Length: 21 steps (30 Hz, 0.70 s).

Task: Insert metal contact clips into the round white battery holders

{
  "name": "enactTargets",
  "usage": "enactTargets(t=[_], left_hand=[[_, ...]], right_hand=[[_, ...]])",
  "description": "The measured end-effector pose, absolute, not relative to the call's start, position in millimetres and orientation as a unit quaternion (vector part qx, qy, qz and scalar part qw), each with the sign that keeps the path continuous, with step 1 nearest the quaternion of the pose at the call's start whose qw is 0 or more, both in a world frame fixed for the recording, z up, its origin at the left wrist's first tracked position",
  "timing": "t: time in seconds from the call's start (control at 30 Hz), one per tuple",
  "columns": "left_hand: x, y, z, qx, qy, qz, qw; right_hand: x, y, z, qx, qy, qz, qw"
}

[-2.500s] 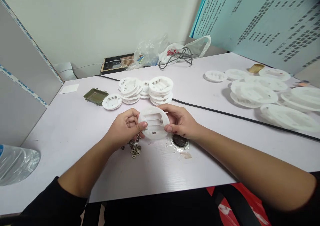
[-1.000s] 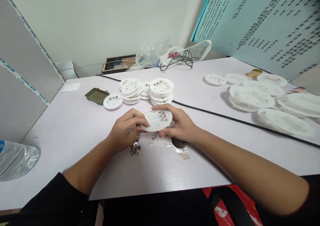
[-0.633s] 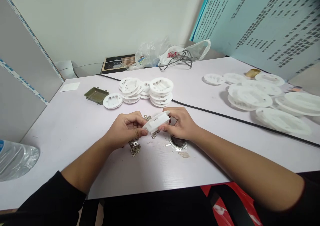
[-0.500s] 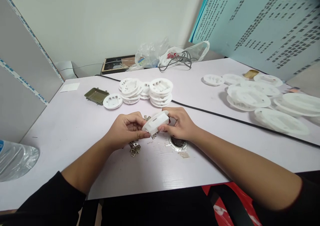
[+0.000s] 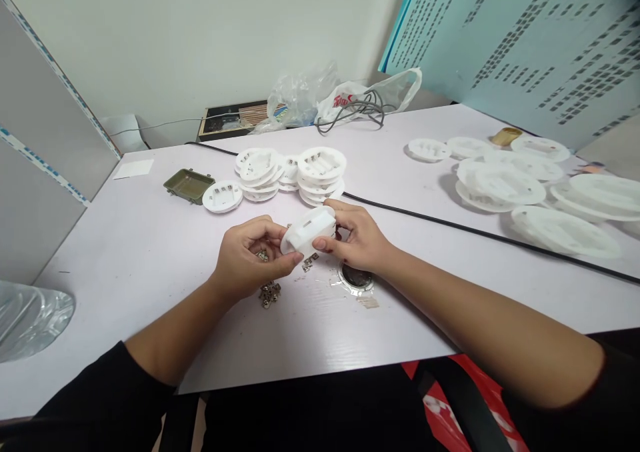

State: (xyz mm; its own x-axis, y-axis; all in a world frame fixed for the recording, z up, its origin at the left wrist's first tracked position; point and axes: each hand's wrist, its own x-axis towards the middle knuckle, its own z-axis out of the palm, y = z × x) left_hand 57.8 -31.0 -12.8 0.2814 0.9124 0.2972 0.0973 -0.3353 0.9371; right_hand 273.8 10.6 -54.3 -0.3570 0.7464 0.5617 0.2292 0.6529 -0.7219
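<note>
Between both hands, above the table, a round white plastic housing [image 5: 311,231] is held tilted, with its raised box-shaped side and a small slot showing. My left hand [image 5: 253,255] pinches its left rim between thumb and fingers. On the opposite edge, my right hand [image 5: 357,235] grips it, thumb in front and fingers behind. Small metal clips [image 5: 270,294] lie in a pile below my left hand, and a few more metal clips [image 5: 310,262] lie under the housing. Beside my right wrist is a dark round hole with a clear rim [image 5: 356,277], partly covered by the hand.
Stacked white housings [image 5: 321,165] stand behind my hands, and more white discs [image 5: 500,182] lie at the right. A green plastic case [image 5: 189,185] sits at the left. A black cable [image 5: 425,222] crosses the table. A clear bottle [image 5: 35,319] lies at the left edge.
The white housing has turned slightly, showing more of its slotted face. My left hand's fingers have shifted on its rim. The whole view has tilted a little.
</note>
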Motion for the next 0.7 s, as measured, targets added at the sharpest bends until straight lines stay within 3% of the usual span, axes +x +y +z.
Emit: enactTargets(t=[0.2, 0.3, 0.53, 0.7], left_hand=[[58.5, -25.8, -18.4, 0.786, 0.324, 0.507, 0.139], [55.7, -21.0, -19.8, 0.815, 0.285, 0.502, 0.048], [55.0, -18.0, -24.7, 0.824, 0.271, 0.498, -0.019], [51.1, -11.3, -29.6, 0.809, 0.272, 0.519, 0.053]], right_hand=[[270.3, 4.3, -50.1, -0.279, -0.788, 0.26, 0.483], [271.0, 4.4, -48.8, -0.27, -0.79, 0.262, 0.485], [270.5, 0.4, -51.5, -0.325, -0.724, 0.399, 0.46], [273.1, 4.1, -53.7, -0.344, -0.683, 0.417, 0.492]])
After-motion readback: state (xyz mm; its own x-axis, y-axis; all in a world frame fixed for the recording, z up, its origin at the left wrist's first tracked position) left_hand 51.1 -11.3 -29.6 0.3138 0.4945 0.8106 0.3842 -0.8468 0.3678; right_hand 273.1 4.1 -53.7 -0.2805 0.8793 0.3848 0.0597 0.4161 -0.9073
